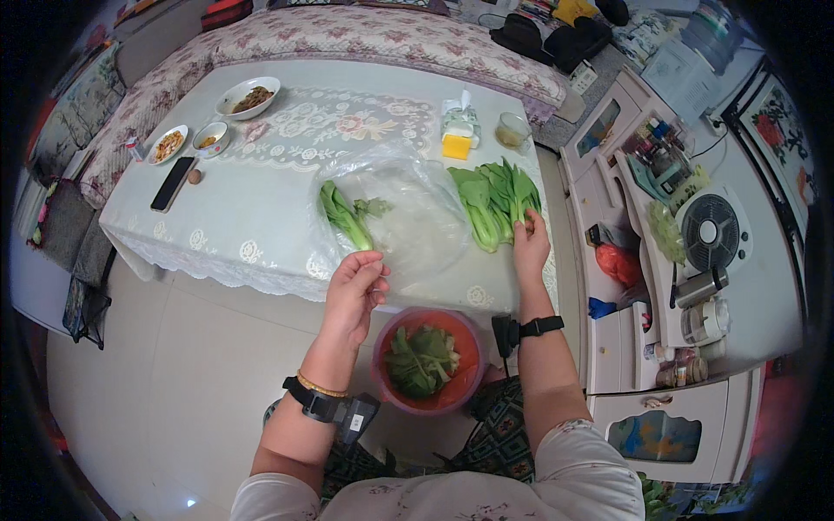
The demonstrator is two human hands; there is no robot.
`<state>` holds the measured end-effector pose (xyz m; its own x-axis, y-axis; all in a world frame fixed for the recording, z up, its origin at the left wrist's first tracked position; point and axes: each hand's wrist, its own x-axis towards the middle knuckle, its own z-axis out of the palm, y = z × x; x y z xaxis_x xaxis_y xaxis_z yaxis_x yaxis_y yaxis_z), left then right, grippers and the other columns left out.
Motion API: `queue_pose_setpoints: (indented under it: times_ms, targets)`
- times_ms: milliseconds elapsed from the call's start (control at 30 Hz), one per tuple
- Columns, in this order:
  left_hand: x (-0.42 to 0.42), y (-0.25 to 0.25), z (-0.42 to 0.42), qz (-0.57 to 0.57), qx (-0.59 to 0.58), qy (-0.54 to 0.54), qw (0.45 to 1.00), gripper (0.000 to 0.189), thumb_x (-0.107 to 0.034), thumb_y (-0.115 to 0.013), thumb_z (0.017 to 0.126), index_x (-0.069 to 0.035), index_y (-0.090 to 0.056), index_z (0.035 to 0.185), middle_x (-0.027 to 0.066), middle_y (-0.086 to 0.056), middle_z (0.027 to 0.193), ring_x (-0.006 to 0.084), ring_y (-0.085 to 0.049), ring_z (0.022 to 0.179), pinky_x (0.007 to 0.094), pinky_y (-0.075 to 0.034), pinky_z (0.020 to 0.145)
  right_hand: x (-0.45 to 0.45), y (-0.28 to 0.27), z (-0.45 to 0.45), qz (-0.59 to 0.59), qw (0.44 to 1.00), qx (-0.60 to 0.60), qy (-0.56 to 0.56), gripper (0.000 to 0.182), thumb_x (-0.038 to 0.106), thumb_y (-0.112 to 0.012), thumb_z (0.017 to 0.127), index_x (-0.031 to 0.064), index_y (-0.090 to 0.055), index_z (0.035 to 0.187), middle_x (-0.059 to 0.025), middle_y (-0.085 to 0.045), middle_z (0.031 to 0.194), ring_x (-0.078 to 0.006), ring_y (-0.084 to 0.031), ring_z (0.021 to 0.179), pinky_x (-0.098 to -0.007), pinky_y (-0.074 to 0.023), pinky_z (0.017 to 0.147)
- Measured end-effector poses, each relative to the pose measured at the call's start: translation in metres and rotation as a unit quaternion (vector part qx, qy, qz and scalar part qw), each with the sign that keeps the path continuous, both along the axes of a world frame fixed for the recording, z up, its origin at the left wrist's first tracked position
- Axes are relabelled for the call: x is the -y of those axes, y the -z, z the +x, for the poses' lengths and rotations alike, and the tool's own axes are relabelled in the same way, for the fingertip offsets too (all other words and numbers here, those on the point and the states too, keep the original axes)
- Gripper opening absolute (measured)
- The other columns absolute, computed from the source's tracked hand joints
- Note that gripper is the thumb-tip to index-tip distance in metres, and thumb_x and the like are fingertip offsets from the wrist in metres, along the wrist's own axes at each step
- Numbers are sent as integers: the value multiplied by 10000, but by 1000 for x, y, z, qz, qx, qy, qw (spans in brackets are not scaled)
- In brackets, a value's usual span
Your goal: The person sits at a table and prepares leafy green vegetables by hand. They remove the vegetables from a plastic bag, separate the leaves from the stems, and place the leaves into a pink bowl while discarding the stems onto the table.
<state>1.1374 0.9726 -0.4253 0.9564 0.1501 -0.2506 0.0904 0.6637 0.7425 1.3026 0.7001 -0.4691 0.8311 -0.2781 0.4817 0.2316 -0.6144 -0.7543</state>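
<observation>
My left hand is at the table's near edge, its fingers curled and thumb drawn in. A head of bok choy lies on a clear plastic bag, its pale base just beyond those fingertips; whether they touch is unclear. A small loose leaf rests beside it. On the right, my right hand has its fingers around the lower stems of the rightmost bok choy. That one lies against other bok choy heads in a row, leaves pointing away from me.
Below the table edge, a red basin holds torn green leaves. A phone, walnut, bowls of food, tissue pack and glass cup stand on the cloth-covered table. A cabinet borders the right.
</observation>
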Motion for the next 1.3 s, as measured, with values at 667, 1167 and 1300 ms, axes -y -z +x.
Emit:
queue_pose_setpoints:
  times_ms: [667,1167,1300]
  targets:
    - [5,3,2,3,-5,11,1000,155,-97,-544,835,-63,-516,984,42,-570,803,95,-536,622,216,-421,510,-29,-18,-21,-367,927,-63,-36,223,266,-592,732,57,-626,802,-137,-594,777,-314,-583,682,-426,-470,608]
    - [29,10,8,42,2,109,993,211,-130,-526,862,-52,-512,1058,53,-590,926,108,-562,727,221,-465,583,-25,-30,-58,-46,997,-4,-68,185,176,-649,731,33,-580,824,-97,-584,703,-214,-563,591,-328,-452,558]
    - [52,6,7,86,19,143,986,320,-154,-533,867,-74,-475,1172,32,-565,1061,120,-548,894,243,-464,691,-46,-40,-94,3,987,-16,-160,194,180,-651,732,35,-578,838,-96,-581,718,-214,-564,591,-324,-458,563]
